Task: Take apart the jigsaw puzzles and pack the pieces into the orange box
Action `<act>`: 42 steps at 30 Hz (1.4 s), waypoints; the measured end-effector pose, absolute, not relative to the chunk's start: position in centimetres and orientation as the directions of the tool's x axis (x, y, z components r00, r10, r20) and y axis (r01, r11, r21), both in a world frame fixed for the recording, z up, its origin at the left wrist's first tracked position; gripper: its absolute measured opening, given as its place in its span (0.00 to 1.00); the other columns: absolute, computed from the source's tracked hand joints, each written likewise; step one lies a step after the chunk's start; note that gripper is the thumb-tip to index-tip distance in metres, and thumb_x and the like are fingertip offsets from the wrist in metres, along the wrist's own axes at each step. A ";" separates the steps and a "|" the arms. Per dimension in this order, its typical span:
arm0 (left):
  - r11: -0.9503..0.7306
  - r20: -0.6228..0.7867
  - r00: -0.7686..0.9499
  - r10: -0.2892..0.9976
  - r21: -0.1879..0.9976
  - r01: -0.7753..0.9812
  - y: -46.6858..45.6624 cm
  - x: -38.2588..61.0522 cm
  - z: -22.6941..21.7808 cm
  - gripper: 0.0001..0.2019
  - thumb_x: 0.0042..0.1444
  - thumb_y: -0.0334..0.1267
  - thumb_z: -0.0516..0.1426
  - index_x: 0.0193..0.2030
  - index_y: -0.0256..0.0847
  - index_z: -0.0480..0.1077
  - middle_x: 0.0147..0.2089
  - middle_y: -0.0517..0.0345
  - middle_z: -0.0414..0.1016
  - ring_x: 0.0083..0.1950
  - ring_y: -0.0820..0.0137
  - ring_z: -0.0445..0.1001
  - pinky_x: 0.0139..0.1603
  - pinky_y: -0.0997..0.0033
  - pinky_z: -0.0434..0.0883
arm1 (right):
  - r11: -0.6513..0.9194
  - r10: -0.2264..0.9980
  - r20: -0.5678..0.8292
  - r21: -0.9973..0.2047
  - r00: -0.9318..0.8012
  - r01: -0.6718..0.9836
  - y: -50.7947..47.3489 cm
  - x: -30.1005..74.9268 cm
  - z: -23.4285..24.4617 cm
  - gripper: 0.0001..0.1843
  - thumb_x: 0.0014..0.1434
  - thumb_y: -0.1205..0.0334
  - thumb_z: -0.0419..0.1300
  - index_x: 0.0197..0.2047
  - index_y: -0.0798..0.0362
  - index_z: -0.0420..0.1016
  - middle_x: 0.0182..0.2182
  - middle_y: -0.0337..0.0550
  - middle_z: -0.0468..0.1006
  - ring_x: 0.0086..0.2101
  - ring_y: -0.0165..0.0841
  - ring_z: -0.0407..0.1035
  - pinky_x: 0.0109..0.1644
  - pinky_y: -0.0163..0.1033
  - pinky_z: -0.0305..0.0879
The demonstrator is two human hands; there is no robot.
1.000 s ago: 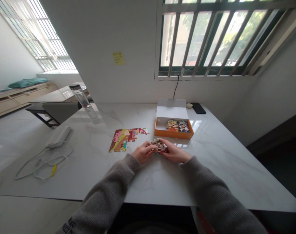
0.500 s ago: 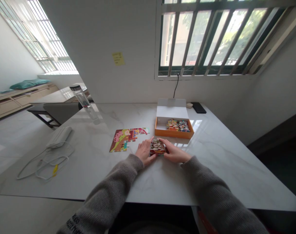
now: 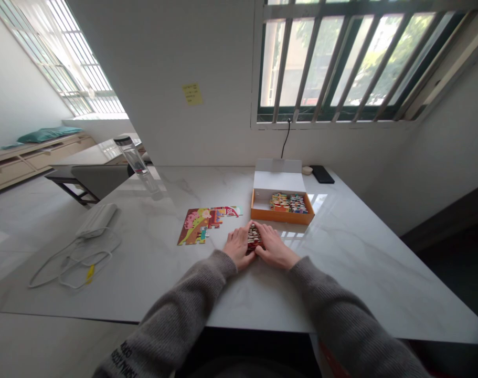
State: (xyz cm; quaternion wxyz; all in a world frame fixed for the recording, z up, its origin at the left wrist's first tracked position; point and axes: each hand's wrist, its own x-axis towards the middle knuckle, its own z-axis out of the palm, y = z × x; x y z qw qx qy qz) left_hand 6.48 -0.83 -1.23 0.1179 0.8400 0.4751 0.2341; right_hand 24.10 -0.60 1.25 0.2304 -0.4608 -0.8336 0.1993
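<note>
A bundle of puzzle pieces (image 3: 254, 237), standing on edge side by side, is clasped between my two hands over the table. My left hand (image 3: 237, 247) closes on its left side, and my right hand (image 3: 275, 247) wraps its right side; the fingers cover much of it. To the left lies a partly joined jigsaw puzzle (image 3: 193, 226) with a pink pig and a red barn on it. Just beyond my hands an orange box (image 3: 282, 216) stands with its white lid raised. More puzzle pieces (image 3: 289, 202) are packed in the right part of the box.
A white power strip (image 3: 97, 219) with a looped cable (image 3: 89, 257) lies on the left of the marble-look table (image 3: 262, 299). A clear bottle (image 3: 132, 155) stands at the far left edge. A black phone (image 3: 320, 174) lies at the back right, beside a small white object (image 3: 306, 170).
My right hand has moved left and wrapped further round the bundle, bringing my hands closer together. Less of the pieces shows between them. The puzzle and box stay put.
</note>
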 end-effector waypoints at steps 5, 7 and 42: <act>-0.483 0.289 0.392 0.873 0.412 0.772 -0.8 6.6 -1.5 0.44 0.52 0.43 0.58 0.72 0.38 0.41 0.61 0.40 0.63 0.58 0.49 0.62 0.59 0.47 0.58 | 0.500 0.857 0.195 -0.535 -0.477 0.681 -0.1 24.4 1.0 0.34 0.63 0.54 0.53 0.70 0.53 0.51 0.59 0.55 0.67 0.55 0.47 0.59 0.62 0.57 0.53; -0.485 0.293 0.390 0.873 0.433 0.760 -0.8 6.3 -1.3 0.45 0.51 0.43 0.60 0.72 0.39 0.42 0.61 0.40 0.63 0.58 0.49 0.62 0.59 0.47 0.59 | 0.485 0.864 0.181 -0.555 -0.471 0.676 0.2 24.6 0.7 0.33 0.65 0.52 0.52 0.69 0.53 0.52 0.60 0.55 0.66 0.56 0.47 0.59 0.62 0.58 0.53; -0.617 0.273 0.660 0.699 -0.234 0.751 3.9 -10.5 -0.3 0.17 0.53 0.27 0.51 0.49 0.36 0.70 0.40 0.46 0.78 0.42 0.60 0.76 0.40 0.65 0.71 | 0.488 0.852 0.184 -0.617 -0.490 0.618 0.4 25.6 1.4 0.34 0.61 0.51 0.60 0.67 0.54 0.58 0.58 0.57 0.70 0.58 0.48 0.63 0.62 0.55 0.57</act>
